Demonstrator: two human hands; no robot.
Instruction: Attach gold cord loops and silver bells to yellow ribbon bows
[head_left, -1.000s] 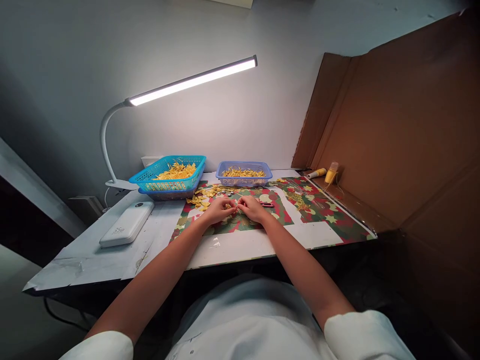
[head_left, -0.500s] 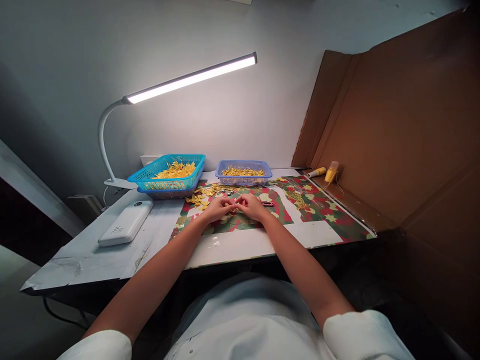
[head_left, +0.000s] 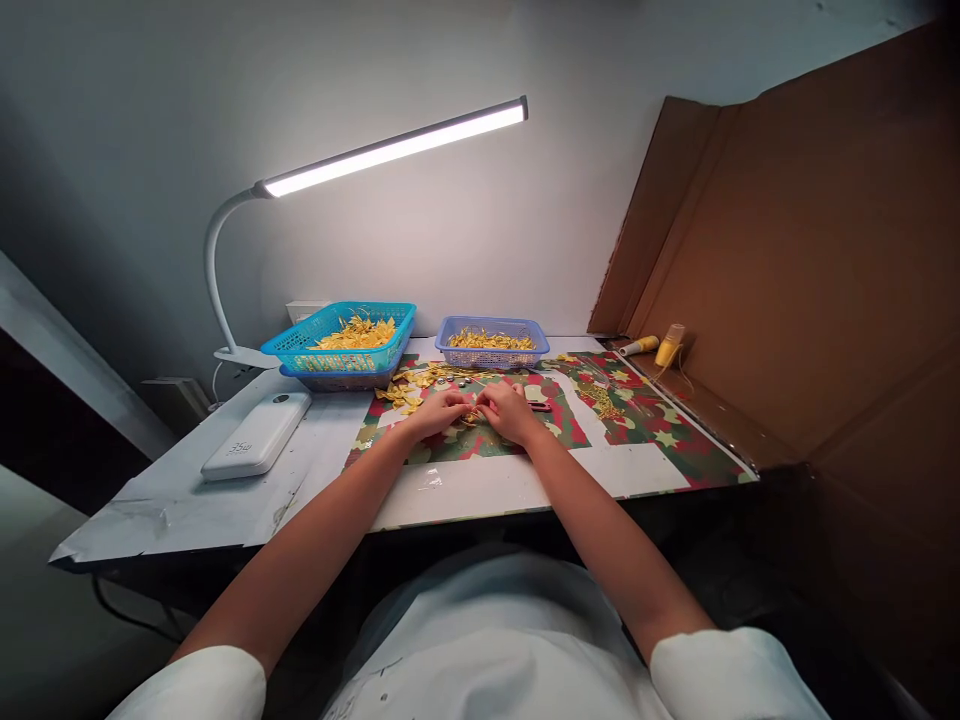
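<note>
My left hand (head_left: 437, 413) and my right hand (head_left: 507, 412) meet over the camouflage-patterned sheet (head_left: 495, 448) on the table. Both have their fingers pinched together, the tips nearly touching. Something small and golden shows between and just below the fingertips, too fine to name. Gold ribbon-like pieces (head_left: 405, 398) lie beyond my left hand. A few small shiny metal bits (head_left: 460, 380) rest just past the fingers. Beside my right hand lies a small tool with a dark red handle (head_left: 538, 407).
A turquoise basket (head_left: 337, 362) of gold pieces is stacked on a blue one; a lilac basket (head_left: 491, 356) holds more. A white power bank (head_left: 256, 436) lies left, below a lit lamp (head_left: 397, 148). Gold chain (head_left: 602, 400), a yellow thread spool (head_left: 667, 350) and a cardboard wall (head_left: 810, 260) stand right.
My right hand's fingers have lifted and drawn slightly away from the left, widening the gap between them. The whole view has shifted a little; objects on the table have stayed put.
</note>
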